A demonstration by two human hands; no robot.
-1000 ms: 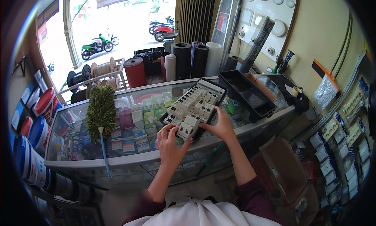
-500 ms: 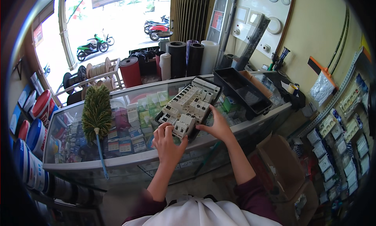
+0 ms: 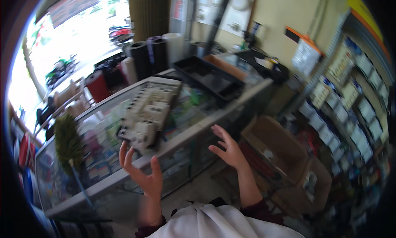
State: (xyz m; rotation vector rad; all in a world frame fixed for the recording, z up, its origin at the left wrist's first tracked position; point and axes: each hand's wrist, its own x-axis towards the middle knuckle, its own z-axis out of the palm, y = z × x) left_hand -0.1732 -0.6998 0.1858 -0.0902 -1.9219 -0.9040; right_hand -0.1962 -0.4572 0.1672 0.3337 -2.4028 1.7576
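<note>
A black tray of white electrical modules (image 3: 150,106), which look like small circuit breakers, lies on the glass display counter (image 3: 187,133). Just short of the tray's near end is my left hand (image 3: 142,172), fingers spread and holding nothing. My right hand (image 3: 229,151) hovers in front of the counter's edge, apart from the tray, with its fingers extended and nothing in them. Motion blurs the modules, so their details are hard to make out.
On the counter stands a second black tray (image 3: 210,79) at the back right; a green duster (image 3: 68,143) lies left. Rolls of sheeting (image 3: 142,56) rise behind it. Below right is an open cardboard box (image 3: 274,149). Packaged sockets (image 3: 342,97) hang along the right wall.
Both hands have let go of the module tray and drawn back toward me, fingers opening. My view has turned to the right, so the counter appears further left.
</note>
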